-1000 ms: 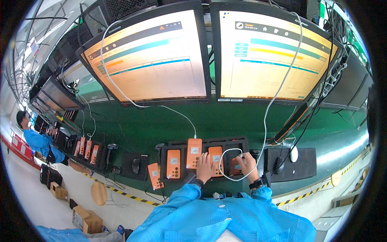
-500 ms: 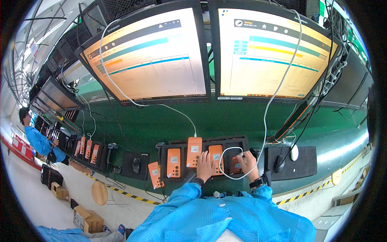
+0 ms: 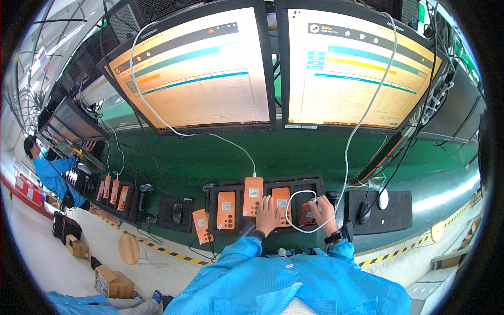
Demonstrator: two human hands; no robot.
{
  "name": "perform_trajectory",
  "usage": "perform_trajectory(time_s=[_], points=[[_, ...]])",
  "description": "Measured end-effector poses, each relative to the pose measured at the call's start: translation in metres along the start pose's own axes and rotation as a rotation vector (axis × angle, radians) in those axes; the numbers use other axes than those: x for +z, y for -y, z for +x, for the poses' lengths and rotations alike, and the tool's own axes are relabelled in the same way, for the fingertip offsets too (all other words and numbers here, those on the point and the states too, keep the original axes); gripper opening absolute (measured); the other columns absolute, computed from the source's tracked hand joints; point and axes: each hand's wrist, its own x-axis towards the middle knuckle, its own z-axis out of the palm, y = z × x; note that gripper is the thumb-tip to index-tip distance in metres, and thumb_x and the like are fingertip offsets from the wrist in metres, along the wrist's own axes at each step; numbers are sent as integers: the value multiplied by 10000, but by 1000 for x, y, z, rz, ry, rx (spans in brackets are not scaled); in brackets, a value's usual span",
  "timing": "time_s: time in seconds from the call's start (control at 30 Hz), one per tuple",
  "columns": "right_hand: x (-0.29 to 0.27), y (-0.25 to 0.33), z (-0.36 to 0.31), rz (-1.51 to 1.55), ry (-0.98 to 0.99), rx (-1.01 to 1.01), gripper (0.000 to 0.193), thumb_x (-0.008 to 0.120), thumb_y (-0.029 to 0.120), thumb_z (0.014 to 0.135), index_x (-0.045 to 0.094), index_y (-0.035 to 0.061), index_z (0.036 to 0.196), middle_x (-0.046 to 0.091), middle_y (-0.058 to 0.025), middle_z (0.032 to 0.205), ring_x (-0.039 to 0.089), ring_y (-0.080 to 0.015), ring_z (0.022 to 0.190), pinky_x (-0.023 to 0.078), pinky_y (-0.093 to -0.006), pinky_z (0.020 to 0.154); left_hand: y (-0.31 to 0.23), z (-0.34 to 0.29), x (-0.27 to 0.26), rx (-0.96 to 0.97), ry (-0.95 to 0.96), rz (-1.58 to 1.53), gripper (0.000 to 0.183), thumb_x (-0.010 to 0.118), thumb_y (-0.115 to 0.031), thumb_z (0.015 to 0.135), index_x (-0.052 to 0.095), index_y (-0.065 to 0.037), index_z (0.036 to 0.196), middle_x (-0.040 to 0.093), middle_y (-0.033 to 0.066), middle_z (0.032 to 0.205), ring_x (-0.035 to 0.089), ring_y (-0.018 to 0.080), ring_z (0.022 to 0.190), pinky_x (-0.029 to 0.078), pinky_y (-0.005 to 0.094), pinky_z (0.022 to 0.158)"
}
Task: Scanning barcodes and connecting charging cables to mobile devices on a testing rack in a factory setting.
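Observation:
My left hand (image 3: 268, 215) rests with its fingers stretched out between two orange phones. One is the cabled phone (image 3: 253, 191), the other the phone (image 3: 281, 205) to its right. In a pinch, my right hand (image 3: 324, 214) holds the end of a white cable (image 3: 345, 157), which loops round in front of it. Under and beside those fingers lies a partly hidden orange phone (image 3: 306, 214). Another phone (image 3: 226, 210) lies face down at the left of the black tray (image 3: 299, 186), and one more phone (image 3: 201, 226) leans at its left edge.
Two large monitors (image 3: 199, 68) stand behind the green bench. Black mats with mice (image 3: 177, 212) lie on both sides, the right mat (image 3: 396, 212) holding a black and a white mouse. A scanner (image 3: 144, 194) stands at left. A co-worker in blue (image 3: 52, 170) is at the far left.
Both my hands stay almost where they were. At the far left, the co-worker has raised an arm and reaches forward over the bench.

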Motion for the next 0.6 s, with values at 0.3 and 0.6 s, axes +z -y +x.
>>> perform_trajectory(time_s=[0.3,0.6], points=[[-1,-7,-4,20,-12,19,175,652,165,870,636,-9,884,570,-154,840,594,-320,736,469,-367,637,1,35,0,84,103,13,601,602,-239,834,403,56,1318,436,207,1325,391,349,1267,274,462,1100],[8,-4,-1,-12,8,-35,179,627,160,876,609,-14,838,556,-166,829,570,-352,791,453,-402,674,2,58,-6,-66,182,37,513,632,-351,793,539,-26,1178,517,154,1157,487,327,1092,364,469,945]])
